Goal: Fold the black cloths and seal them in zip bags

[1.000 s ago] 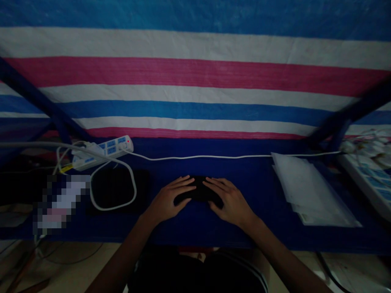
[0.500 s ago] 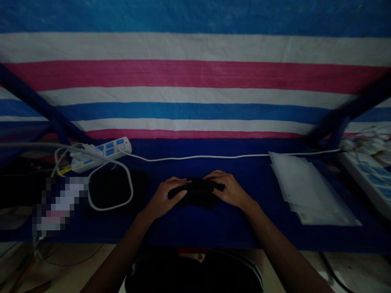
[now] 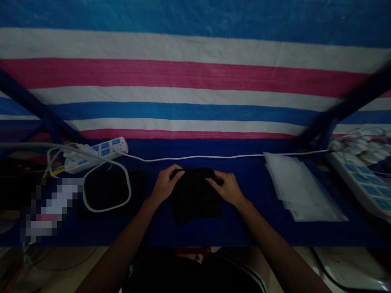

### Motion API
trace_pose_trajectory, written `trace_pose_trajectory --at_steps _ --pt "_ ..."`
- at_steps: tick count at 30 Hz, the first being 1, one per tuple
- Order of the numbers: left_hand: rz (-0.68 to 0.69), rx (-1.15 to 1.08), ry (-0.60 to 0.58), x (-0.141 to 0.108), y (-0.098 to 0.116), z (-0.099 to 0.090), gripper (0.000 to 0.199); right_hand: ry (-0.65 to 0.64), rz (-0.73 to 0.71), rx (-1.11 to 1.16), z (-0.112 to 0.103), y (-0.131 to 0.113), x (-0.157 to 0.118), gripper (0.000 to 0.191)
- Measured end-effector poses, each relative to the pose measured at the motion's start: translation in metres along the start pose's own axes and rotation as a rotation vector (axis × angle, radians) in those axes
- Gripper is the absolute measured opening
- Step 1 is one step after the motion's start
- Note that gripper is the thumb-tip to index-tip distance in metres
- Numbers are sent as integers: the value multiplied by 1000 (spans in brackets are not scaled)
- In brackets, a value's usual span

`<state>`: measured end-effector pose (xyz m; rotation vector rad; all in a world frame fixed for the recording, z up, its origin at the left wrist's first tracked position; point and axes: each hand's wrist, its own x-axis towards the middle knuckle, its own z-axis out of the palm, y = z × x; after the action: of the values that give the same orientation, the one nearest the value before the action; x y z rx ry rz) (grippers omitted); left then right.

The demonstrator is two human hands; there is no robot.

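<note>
A piece of black cloth [image 3: 197, 197] lies on the dark blue tabletop in front of me, its lower edge uneven. My left hand [image 3: 166, 183] pinches its upper left corner, thumb on top. At the upper right corner my right hand [image 3: 226, 185] grips the cloth the same way, with the thumb over it and the other fingers behind. It is too dark to make out what kind of garment or cloth it is.
To the left, a white power strip [image 3: 106, 150] and a looped white cable [image 3: 130, 183] lie by a dark folded item [image 3: 106, 189]. Clear plastic bags [image 3: 301, 185] lie on the right, beside another power strip [image 3: 363, 179]. A thin white cord [image 3: 195, 156] crosses the back.
The black cloth was bunched into a narrow roll between my hands. Now it is spread out towards me, and my hands hold its far corners.
</note>
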<state>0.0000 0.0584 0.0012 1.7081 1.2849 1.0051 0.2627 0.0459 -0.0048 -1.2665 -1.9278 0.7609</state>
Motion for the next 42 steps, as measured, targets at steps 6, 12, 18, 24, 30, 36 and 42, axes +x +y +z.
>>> trace_pose_trajectory --at_steps 6,12,18,24,30,36,42 --pt "-4 -109 -45 -11 0 2 38 7 66 40 1 0 -1 24" --pt "81 -26 42 -5 -8 6 34 88 66 14 -1 -1 1 33" --pt "318 247 232 -11 -4 6 23 209 4 -101 -2 0 4 29" --pt "524 450 -207 -17 6 13 39 269 -104 -187 -5 -1 3 29" --pt "415 574 -296 -13 7 18 50 149 -209 -236 -4 -7 -1 48" --pt "390 523 -244 -14 11 17 51 -165 -259 -394 7 -7 -4 71" --pt "384 452 -191 -13 8 18 47 -198 -157 -486 11 -5 -7 77"
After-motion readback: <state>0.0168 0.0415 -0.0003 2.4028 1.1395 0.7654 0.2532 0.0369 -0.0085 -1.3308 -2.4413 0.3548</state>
